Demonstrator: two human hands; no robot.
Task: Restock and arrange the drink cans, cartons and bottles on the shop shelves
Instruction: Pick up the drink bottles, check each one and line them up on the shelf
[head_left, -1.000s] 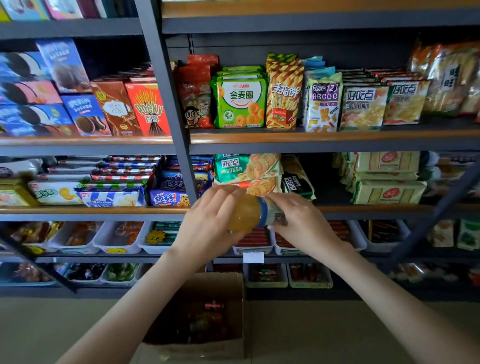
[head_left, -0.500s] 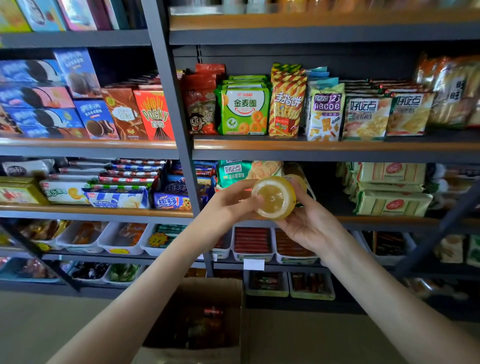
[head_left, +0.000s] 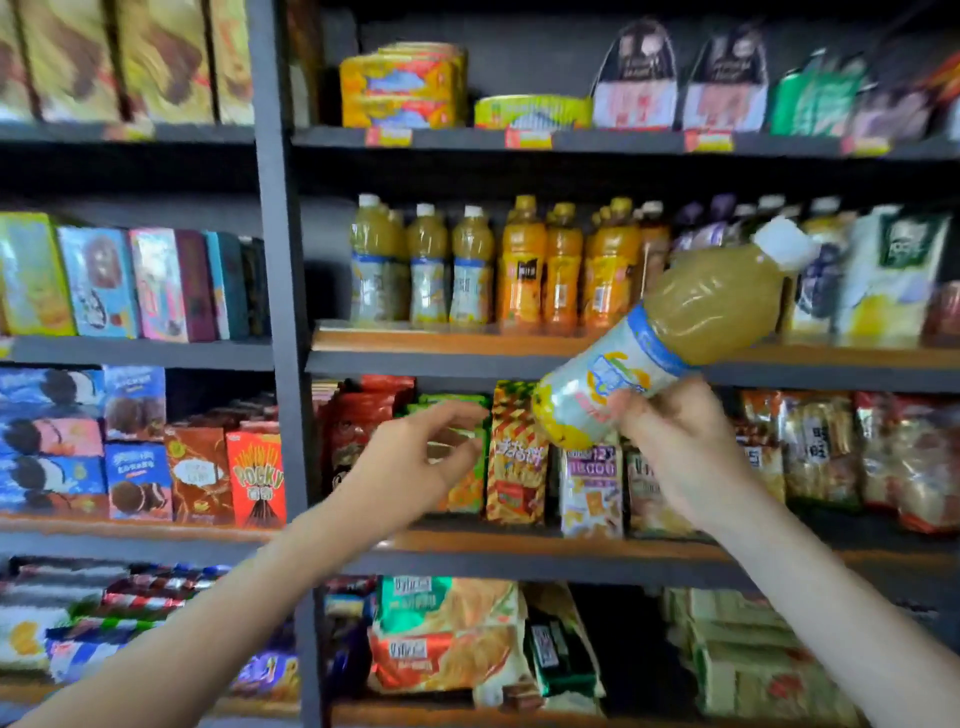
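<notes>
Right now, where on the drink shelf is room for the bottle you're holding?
A narrow bare gap sits at the left end, between the dark upright post and the first pale yellow bottle. The shelf's wooden front strip is bare too. Rightward, bottles stand packed up to the carton.

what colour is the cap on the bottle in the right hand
White. The cap tops the bottle of yellowish juice, seen in the head view.
</notes>
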